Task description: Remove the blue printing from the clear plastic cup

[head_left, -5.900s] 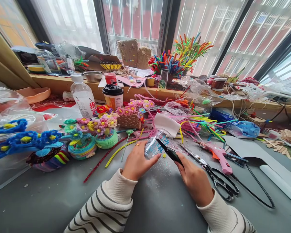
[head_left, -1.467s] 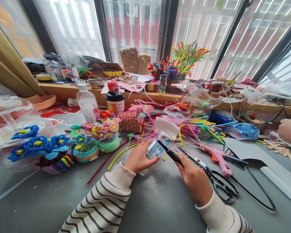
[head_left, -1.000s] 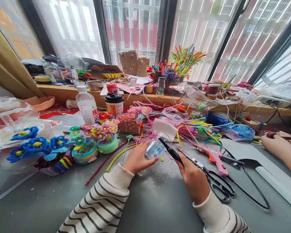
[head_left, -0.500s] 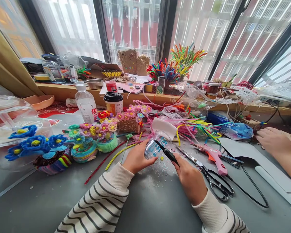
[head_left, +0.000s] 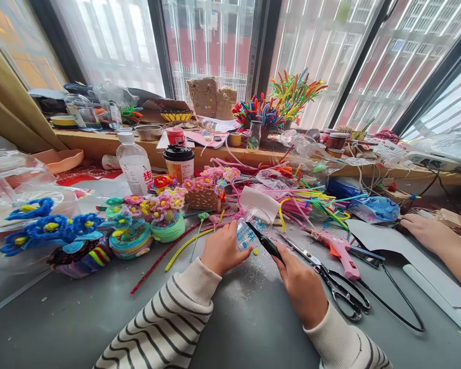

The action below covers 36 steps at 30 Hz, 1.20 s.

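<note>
My left hand (head_left: 221, 251) is wrapped around a clear plastic cup (head_left: 249, 237) with blue lettering, which lies tilted just above or on the grey table. In my right hand (head_left: 301, 284) is a slim black tool (head_left: 269, 245) that looks like a craft knife. Its dark tip reaches to the cup's side; whether it cuts in, I cannot tell. A small yellow piece (head_left: 255, 252) and scattered tiny bits lie below the cup. To the right of the tool rest black-handled scissors (head_left: 330, 282) and a pink glue gun (head_left: 341, 251).
Pipe-cleaner flower pots (head_left: 128, 238) stand at the left, near a water bottle (head_left: 133, 164) and a lidded paper cup (head_left: 179, 164). Loose pipe cleaners (head_left: 292, 202) are heaped behind the cup. Another person's hand (head_left: 426, 228) is at the right, beyond white sheets (head_left: 403, 246). A cable (head_left: 392, 307) curves nearby.
My left hand has shifted slightly to the right along the clear cup. The right hand and black tool have barely moved. The other person's hand has moved a little left and down.
</note>
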Each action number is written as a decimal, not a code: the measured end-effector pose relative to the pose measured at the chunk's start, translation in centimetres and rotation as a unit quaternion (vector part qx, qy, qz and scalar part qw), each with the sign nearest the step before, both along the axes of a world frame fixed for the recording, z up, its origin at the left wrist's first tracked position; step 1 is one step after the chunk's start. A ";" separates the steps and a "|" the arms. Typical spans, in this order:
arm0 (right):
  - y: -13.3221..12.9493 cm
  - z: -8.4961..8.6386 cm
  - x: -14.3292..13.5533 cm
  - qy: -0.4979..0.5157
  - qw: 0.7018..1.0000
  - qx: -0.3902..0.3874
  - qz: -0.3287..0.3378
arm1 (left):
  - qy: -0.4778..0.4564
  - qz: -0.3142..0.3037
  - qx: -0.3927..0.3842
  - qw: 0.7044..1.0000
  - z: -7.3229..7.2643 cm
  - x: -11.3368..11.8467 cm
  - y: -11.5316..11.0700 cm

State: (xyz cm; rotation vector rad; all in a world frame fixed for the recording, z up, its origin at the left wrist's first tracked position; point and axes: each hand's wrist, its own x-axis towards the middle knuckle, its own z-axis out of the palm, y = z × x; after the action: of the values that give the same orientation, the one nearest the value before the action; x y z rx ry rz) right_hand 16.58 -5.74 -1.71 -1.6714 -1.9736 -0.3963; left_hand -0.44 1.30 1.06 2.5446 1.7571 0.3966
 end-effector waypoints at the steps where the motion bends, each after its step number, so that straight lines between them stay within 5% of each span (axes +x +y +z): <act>1: 0.0 0.0 0.1 0.006 1.000 0.006 0.001 | -0.004 0.000 -0.001 1.000 0.0 0.0 0.0; 36: 0.1 -0.2 0.8 0.027 0.999 -0.007 0.015 | -0.022 0.005 -0.013 1.000 -0.2 0.1 0.0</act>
State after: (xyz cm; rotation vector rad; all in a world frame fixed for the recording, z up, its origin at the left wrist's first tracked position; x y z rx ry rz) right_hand 17.35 -5.63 -1.86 -1.6415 -1.9629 -0.3242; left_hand -0.32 1.29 0.82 2.4911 1.7475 0.4252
